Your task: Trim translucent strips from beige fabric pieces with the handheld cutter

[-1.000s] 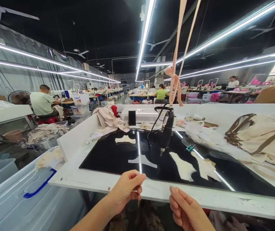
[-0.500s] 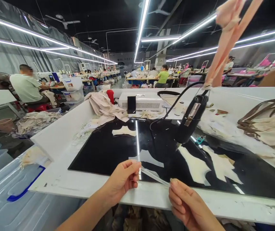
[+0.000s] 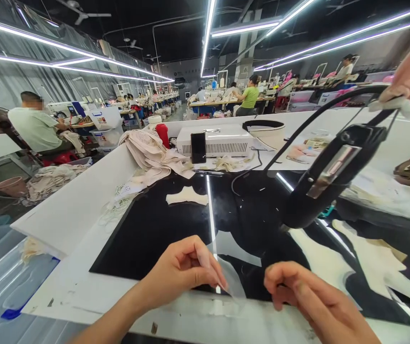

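My left hand (image 3: 187, 267) pinches a thin translucent sheet piece (image 3: 236, 282) between thumb and fingers, over the front edge of the black panel (image 3: 147, 239). The sheet hangs down to the right of the fingertips. To its right, my right hand (image 3: 312, 296) is apart from the sheet, its fingers loosely curled and the thumb away from them, with nothing visible in it. Another translucent cut piece (image 3: 239, 251) lies flat on the panel just beyond the hands. Cream cut pieces (image 3: 321, 260) lie beyond my right hand, and a smaller cream piece (image 3: 187, 196) lies farther back.
A black corded device (image 3: 319, 191) hangs tilted over the panel's right side. At the back stand a white vented box (image 3: 222, 138) and a phone (image 3: 198, 148). Beige fabric (image 3: 147, 153) is heaped at the back left. Co-workers (image 3: 35, 117) sit at tables beyond.
My right hand has let go of the translucent sheet and moved right. The sheet, earlier stretched between both hands, now hangs from my left hand. The hanging device appears nearer and farther right.
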Motion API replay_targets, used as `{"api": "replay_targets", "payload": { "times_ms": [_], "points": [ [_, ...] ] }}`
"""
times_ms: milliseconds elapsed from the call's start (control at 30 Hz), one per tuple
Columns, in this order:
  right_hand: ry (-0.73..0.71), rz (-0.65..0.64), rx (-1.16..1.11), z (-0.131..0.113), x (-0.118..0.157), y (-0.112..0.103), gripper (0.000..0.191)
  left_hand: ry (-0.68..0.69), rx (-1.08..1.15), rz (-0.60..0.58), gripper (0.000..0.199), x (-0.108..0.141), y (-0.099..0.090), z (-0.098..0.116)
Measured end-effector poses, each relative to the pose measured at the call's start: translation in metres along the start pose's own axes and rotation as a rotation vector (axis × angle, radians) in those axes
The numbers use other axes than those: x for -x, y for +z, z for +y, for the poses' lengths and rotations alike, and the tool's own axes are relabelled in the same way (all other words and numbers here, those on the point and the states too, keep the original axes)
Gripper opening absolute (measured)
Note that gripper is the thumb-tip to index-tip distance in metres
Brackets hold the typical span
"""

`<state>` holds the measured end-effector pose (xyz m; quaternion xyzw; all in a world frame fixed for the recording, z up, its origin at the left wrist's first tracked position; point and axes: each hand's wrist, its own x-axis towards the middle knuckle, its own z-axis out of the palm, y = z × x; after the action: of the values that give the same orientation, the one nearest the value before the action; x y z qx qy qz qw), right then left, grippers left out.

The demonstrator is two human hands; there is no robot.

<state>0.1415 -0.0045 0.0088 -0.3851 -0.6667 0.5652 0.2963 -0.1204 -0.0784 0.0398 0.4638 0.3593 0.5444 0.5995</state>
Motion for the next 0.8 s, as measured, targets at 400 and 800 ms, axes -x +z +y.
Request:
{"api": "replay_targets", "payload": {
  "times_ms": [400, 800],
  "points": [
    [0.112, -0.057, -0.371, -0.019, -0.010, 0.041, 0.047, 0.199, -0.254, -0.331, 0.018, -0.023, 0.005, 0.009],
    [0.104, 0.012, -0.080, -0.034, -0.020, 0.040, 0.040, -0.326, -0.025, 0.008, 0.037, -0.042, 0.006, -0.003]
  ]
}}
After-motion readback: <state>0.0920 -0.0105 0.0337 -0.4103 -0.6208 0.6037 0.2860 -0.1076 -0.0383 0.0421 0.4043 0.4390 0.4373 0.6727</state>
